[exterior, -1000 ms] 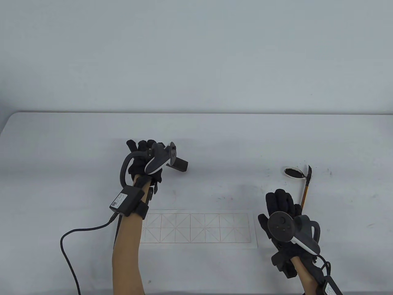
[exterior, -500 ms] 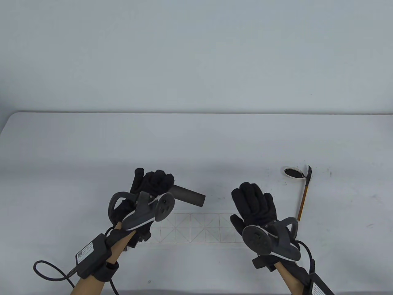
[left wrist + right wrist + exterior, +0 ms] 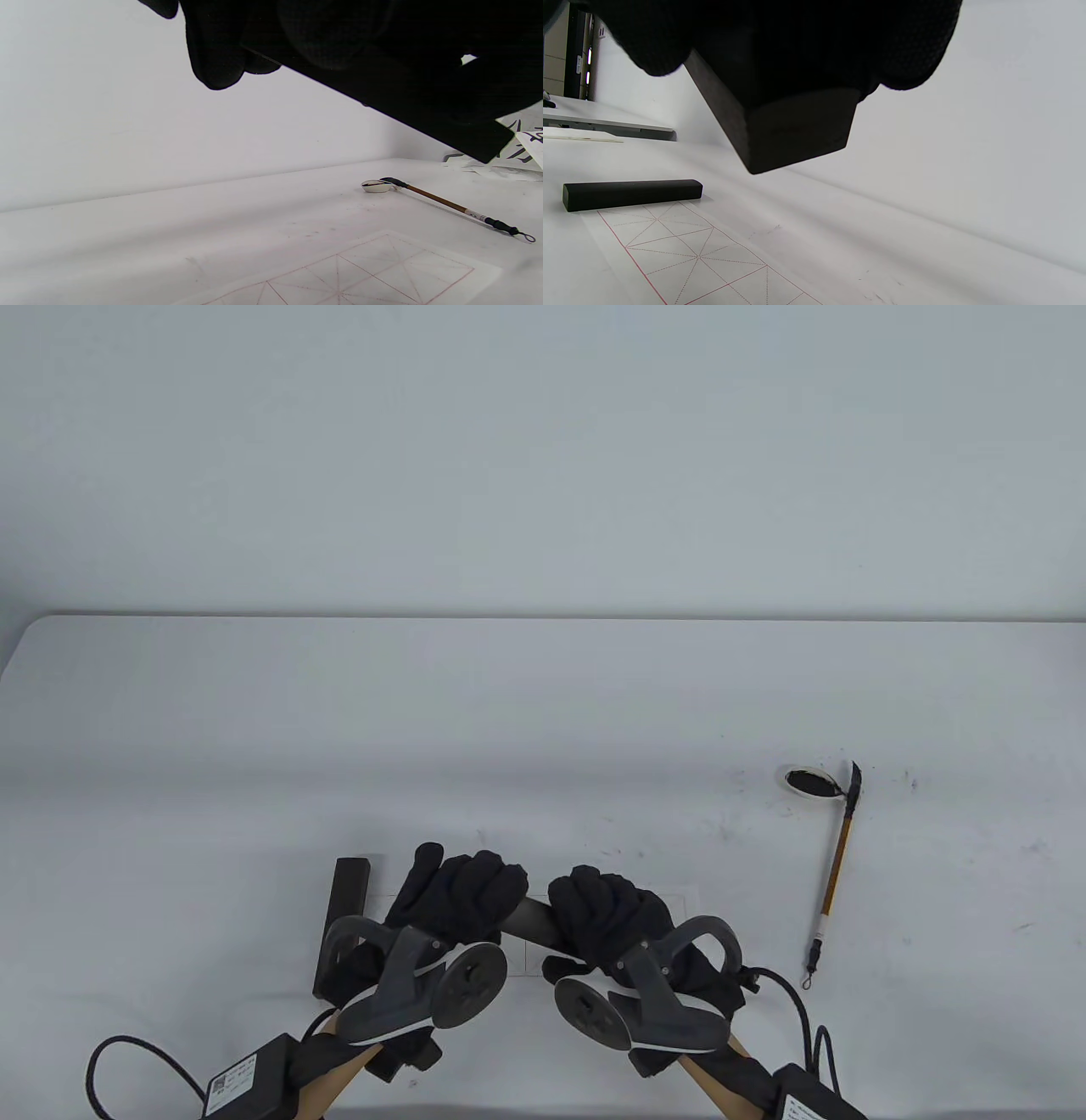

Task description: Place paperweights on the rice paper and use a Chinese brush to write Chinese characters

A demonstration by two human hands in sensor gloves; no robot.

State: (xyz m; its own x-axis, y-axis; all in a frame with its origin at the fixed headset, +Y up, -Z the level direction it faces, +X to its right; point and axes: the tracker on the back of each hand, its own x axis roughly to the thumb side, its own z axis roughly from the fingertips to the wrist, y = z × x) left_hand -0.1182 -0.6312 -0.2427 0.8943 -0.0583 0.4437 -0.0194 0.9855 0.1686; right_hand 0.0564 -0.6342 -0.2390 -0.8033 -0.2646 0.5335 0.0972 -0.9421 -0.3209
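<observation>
A dark paperweight bar (image 3: 530,920) hangs above the rice paper (image 3: 533,965), held between both hands. My left hand (image 3: 475,882) grips its left part and my right hand (image 3: 598,903) curls round its right end (image 3: 793,127). The hands hide most of the bar and of the paper. A second paperweight (image 3: 344,925) lies across the paper's left end (image 3: 632,194). The red-gridded rice paper (image 3: 360,275) carries no writing. The brush (image 3: 836,874) lies to the right, its tip on the ink dish (image 3: 810,780).
Small ink specks (image 3: 725,827) mark the table between the paper and the dish. Sheets with written characters (image 3: 522,148) lie far off to the right. Glove cables (image 3: 110,1069) trail at the near edge of the table.
My left hand brought the bar down and toward me over the paper. My right hand moved left from beside the brush and took hold of the bar's other end.
</observation>
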